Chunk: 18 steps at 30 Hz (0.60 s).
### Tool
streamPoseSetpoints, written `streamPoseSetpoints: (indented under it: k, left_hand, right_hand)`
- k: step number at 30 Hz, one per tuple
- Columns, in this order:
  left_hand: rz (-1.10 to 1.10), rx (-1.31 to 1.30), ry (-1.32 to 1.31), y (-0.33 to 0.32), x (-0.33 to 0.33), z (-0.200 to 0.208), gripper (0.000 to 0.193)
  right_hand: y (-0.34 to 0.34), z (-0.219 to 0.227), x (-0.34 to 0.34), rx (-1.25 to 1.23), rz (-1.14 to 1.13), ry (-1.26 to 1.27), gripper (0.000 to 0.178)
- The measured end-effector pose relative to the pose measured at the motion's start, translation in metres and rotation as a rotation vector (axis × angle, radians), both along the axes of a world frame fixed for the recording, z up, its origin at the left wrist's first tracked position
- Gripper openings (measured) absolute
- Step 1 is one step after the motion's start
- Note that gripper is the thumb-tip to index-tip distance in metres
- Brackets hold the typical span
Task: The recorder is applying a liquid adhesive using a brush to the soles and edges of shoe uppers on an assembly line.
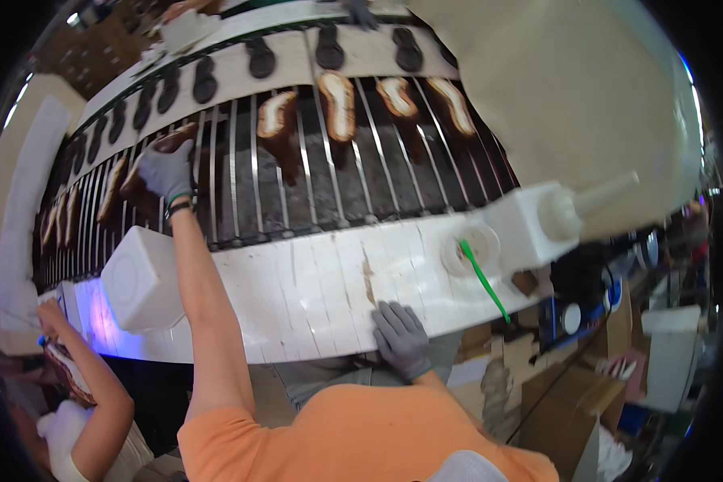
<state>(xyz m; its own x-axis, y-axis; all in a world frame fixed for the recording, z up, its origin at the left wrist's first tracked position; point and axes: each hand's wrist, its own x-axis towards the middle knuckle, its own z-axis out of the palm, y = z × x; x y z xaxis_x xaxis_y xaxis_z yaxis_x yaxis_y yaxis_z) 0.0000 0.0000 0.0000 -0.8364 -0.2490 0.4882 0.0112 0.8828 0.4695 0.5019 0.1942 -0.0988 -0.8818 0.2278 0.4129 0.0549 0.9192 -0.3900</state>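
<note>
My left hand (pixel 167 169), in a grey glove, reaches far over the rack of metal bars (pixel 329 185). Its fingers are closed on a brown shoe upper (pixel 175 138), and the glove hides part of it. Close to that hand, another brown upper (pixel 108 193) with a pale bottom lies on the bars. My right hand (pixel 402 337), gloved too, rests with fingers out on the near edge of the white ledge (pixel 321 297) and holds nothing. Several brown uppers with pale bottoms turned up, one of them an upper (pixel 337 108), lie farther right on the rack.
Dark shoe soles (pixel 329 48) line a pale strip beyond the rack. On the ledge stand a white jug (pixel 140 277), a tub (pixel 490 241) with a green-handled brush (pixel 484 277), and a white bottle (pixel 538 221). At lower left a co-worker's arm (pixel 96 369) reaches in. Cardboard boxes (pixel 570 410) stand lower right.
</note>
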Motion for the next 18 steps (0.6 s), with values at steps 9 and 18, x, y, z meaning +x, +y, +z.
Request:
streamPoseSetpoints:
  k: [9,18]
  left_hand:
    - [-0.635,0.009,0.155,0.024,0.272,-0.008,0.061]
    - [-0.911,0.198,-0.024,0.04,0.335,-0.032,0.027]
  right_hand:
    - [0.086,0.1,0.016,0.166,-0.593,0.036,0.028]
    - [0.132,0.093,0.026,-0.088,-0.641,-0.153,0.014]
